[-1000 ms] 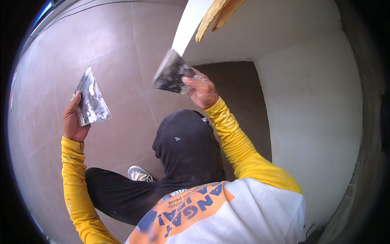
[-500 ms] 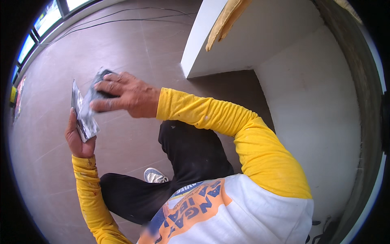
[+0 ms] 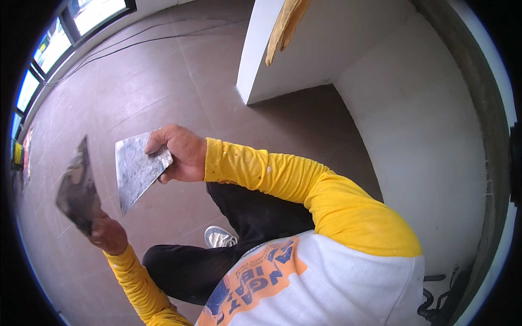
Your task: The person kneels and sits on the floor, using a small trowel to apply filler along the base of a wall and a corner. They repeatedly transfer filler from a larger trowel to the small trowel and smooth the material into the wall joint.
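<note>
My right hand [image 3: 186, 153] grips a four-sided, thin metal putty scraper [image 3: 136, 173] by its edge, thumb across the top face. Its face is silvery grey with smears. Lower and to the left, my left hand [image 3: 110, 234] is closed on a second metal putty scraper [image 3: 78, 190], which looks dark with pale patches and is blurred by motion. A gap separates the two blades. Most of the left fingers are hidden behind the scraper. Both hands are above the brown floor, in front of my bent legs.
A white wall end [image 3: 248, 60] juts in at the top, with a yellowish cloth or glove [image 3: 286, 30] hanging there. Another white wall [image 3: 418, 119] runs along the right. Dark cables [image 3: 136, 46] lie on the tiled floor [image 3: 157, 81] near the windows. Black fittings [image 3: 435, 304] stand at lower right.
The two scrapers have come apart from contact. My left hand has dropped lower with its scraper; my right hand has turned over, so its scraper's broad face now shows.
</note>
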`<state>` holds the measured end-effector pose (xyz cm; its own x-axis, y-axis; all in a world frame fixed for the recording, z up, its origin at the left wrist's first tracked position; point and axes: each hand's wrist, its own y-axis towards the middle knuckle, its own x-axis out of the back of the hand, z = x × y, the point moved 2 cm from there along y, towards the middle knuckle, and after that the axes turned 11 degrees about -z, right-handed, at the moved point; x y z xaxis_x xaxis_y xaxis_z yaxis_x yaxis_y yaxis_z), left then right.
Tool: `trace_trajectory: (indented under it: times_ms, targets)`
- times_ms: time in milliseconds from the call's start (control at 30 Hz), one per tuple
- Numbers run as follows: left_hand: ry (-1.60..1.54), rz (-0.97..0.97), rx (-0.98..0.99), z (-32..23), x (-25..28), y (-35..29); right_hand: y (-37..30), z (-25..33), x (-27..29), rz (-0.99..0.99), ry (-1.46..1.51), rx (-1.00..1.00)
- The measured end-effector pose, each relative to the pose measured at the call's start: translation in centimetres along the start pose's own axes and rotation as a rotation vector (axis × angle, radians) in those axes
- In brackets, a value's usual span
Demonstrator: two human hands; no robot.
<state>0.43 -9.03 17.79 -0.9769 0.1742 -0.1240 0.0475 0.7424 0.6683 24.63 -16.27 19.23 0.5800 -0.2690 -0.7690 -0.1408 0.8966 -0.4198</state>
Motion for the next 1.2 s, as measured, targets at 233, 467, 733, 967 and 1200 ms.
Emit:
trace_trajectory:
  times_ms: [233,467,733,967,1200]
  targets:
    - [0.097,0.644,-0.213,-2.9,-6.3,0.1,0.6,0.7,1.6,0.075,0.072,-0.008]
    - [0.290,0.691,-0.265,-4.0,-6.8,0.2,1.2,1.1,2.8,0.226,0.224,-0.143]
    - [0.486,0.690,-0.338,-4.0,-6.6,0.3,0.9,2.3,4.5,0.429,0.310,-0.148]
    - [0.642,0.890,-0.245,-3.0,-5.4,-2.1,-2.2,5.4,3.3,0.293,0.354,-0.033]
    - [0.588,0.284,-0.033,0.7,-3.9,-1.5,-4.4,5.9,2.9,0.289,-1.056,1.312]
